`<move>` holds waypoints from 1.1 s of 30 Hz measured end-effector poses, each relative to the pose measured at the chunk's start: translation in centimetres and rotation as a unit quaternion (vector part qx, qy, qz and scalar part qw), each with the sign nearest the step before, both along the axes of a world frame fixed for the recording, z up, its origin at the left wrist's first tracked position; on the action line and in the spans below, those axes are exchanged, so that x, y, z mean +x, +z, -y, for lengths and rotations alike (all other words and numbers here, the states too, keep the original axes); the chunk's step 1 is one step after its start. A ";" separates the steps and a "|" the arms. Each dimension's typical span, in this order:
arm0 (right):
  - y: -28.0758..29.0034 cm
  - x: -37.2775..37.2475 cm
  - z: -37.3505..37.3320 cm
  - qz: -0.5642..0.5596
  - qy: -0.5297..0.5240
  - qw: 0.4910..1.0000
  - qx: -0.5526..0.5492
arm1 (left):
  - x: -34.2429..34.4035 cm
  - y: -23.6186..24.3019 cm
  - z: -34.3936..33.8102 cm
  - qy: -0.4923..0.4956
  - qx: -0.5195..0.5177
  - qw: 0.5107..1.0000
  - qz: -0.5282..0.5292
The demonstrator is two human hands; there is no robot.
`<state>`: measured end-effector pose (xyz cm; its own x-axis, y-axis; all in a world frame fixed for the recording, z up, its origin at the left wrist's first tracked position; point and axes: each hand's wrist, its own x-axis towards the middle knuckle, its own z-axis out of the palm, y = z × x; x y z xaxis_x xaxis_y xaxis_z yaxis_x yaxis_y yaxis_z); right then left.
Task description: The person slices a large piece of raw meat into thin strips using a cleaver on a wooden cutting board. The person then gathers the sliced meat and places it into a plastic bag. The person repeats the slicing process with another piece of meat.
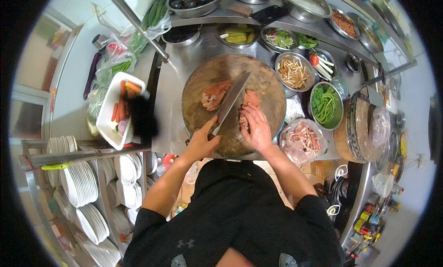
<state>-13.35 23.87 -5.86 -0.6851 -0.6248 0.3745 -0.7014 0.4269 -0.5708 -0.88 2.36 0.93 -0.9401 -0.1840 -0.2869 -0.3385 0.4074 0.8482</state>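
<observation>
On a round wooden chopping block (pixel 265 73) lies a wide-bladed knife (pixel 235 94), slanting from near me up to the far right. My left hand (pixel 203 140) is closed on its handle end, the index finger stretched along the blade. To the blade's right, my right hand (pixel 256 128) holds down a strip of pinkish meat (pixel 251 97) with its fingers bent together over it. The fingers hide part of that strip. Left of the blade rests a bigger reddish-brown chunk of meat (pixel 215 94).
A bag of sliced meat (pixel 302 140) and a bowl of green beans (pixel 324 105) stand right of the block. A second chopping block (pixel 346 128) is farther right. Metal bowls line the back under a steel shelf (pixel 221 17). A white bin (pixel 110 111) of carrots stands left, above stacked plates (pixel 79 184).
</observation>
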 end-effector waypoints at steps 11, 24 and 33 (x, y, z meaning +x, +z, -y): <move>-1.6 0.4 -1.4 0.039 -0.023 0.998 -0.033 | 0.8 -1.4 -3.4 -0.143 -0.289 0.946 -0.038; -2.0 0.1 -1.0 0.021 -0.052 0.996 -0.066 | -0.5 -3.0 -3.5 -0.152 -0.312 0.937 -0.028; -3.0 -0.1 -1.2 0.007 -0.052 0.995 -0.082 | 1.6 -1.3 -1.8 -0.169 -0.297 0.937 -0.065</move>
